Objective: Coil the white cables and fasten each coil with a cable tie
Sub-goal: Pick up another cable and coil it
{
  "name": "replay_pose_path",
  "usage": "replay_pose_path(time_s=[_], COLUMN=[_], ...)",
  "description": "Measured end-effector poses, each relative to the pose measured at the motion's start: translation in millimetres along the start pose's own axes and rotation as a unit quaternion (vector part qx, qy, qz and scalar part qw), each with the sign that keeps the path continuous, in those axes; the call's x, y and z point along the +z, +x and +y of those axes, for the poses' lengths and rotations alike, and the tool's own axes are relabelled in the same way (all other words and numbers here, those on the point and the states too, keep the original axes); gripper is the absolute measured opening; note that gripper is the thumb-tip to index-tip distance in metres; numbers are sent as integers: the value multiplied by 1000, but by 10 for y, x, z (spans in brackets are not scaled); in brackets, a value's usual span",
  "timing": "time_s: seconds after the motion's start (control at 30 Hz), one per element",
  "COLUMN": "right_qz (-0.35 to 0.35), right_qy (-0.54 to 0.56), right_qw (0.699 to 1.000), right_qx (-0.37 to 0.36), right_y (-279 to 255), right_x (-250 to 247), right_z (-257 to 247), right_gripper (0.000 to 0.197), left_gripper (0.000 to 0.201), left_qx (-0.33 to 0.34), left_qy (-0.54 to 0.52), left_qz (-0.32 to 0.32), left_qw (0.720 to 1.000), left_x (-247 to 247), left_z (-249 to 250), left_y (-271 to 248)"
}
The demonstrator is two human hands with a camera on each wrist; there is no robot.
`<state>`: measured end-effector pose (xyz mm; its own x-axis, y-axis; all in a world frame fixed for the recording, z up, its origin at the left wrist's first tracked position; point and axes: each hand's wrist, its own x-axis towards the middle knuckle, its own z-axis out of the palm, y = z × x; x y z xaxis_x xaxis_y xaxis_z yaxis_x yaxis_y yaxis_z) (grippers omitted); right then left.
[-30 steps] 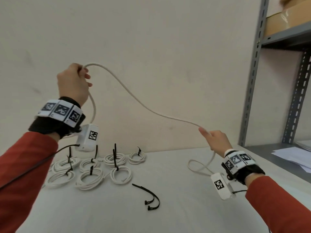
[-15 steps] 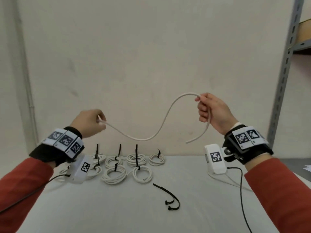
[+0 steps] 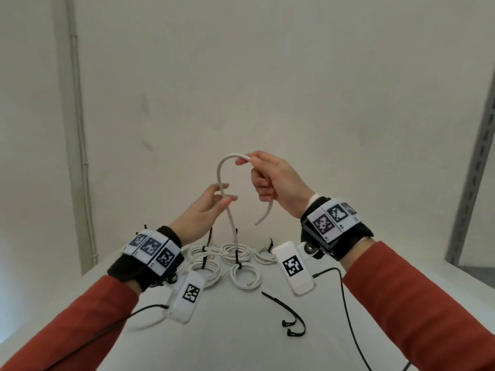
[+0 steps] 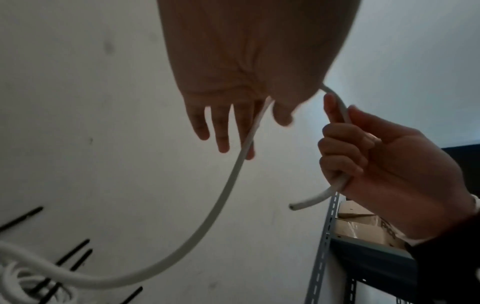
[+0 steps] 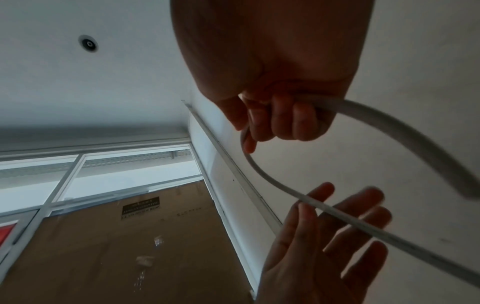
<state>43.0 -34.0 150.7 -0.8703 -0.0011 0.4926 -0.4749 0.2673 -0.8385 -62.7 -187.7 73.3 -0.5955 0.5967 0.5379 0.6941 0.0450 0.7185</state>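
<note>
A loose white cable arches in the air above the table. My right hand grips it near its free end, which hangs below the fist. From there the cable curves left, then drops across my left hand toward the table. That hand has straight fingers, and the cable runs between its thumb and index finger. The left wrist view shows the cable passing my left hand, with my right hand curled round it. Two black cable ties lie on the table.
Several tied white coils with black ties sit in a group at the back of the table, below my hands. A grey shelf upright stands at the right. A plain wall is close behind.
My hands have come together near the middle. The left hand went from pinching the cable to straight fingers. The right hand has bent the cable into a tight arch.
</note>
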Motion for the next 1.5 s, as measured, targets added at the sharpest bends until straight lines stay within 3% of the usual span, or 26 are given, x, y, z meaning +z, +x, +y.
replay_pose_path(time_s=[0.03, 0.2, 0.37, 0.53, 0.63, 0.7, 0.77, 0.93, 1.03, 1.13, 1.2, 1.23, 1.33, 1.4, 1.5], right_qz=[6, 24, -24, -86, -145, -137, -87, 124, 235, 260, 205, 155, -2, -69, -131], right_qy=[2, 8, 26, 91, 244, 316, 351, 347, 273, 68, -145, -258, -514, -574, -563], right_qw=[1000, 999, 995, 987, 958, 939, 930, 915, 911, 938, 938, 922, 828, 791, 805], right_qx=[-6, 31, 90, 97, 39, -19, -62, -163, -202, -218, -238, -245, -226, -200, -137], right_y=[-1, -65, -275, -457, -492, -490, -470, -349, -258, -240, -282, -307, -400, -463, -555], right_x=[12, -151, -373, -506, -503, -463, -391, -283, -306, -229, -184, -178, -177, -182, -181], right_z=[-4, 15, 107, 133, 95, 28, -54, -144, -54, 131, 302, 386, 534, 536, 491], right_gripper=[25, 32, 36, 34, 27, 26, 27, 20, 14, 11, 11, 13, 19, 17, 18], left_gripper=[17, 25, 27, 22, 21, 20, 20, 22, 22, 46, 50, 52, 52, 43, 45], left_qx=[12, -5, 19, 20, 44, 63, 74, 56, 57, 125, 161, 167, 179, 207, 246], left_qy=[-13, -81, -24, 93, 160, 190, 218, 200, 231, 322, 357, 369, 404, 429, 463], left_qz=[41, 179, 277, 322, 282, 224, 162, 62, -5, -30, -9, 3, 23, 36, 26], left_qw=[999, 980, 961, 942, 945, 954, 960, 976, 971, 938, 920, 914, 897, 879, 851], left_x=[11, -160, -444, -524, -412, -281, -124, 169, 279, 370, 365, 338, 212, 124, 43], left_z=[8, 16, -19, -24, -4, 9, 24, -43, -88, -56, -13, 9, 84, 113, 144], left_y=[17, 43, 108, 183, 147, 89, 25, -179, -326, -433, -460, -463, -470, -484, -506])
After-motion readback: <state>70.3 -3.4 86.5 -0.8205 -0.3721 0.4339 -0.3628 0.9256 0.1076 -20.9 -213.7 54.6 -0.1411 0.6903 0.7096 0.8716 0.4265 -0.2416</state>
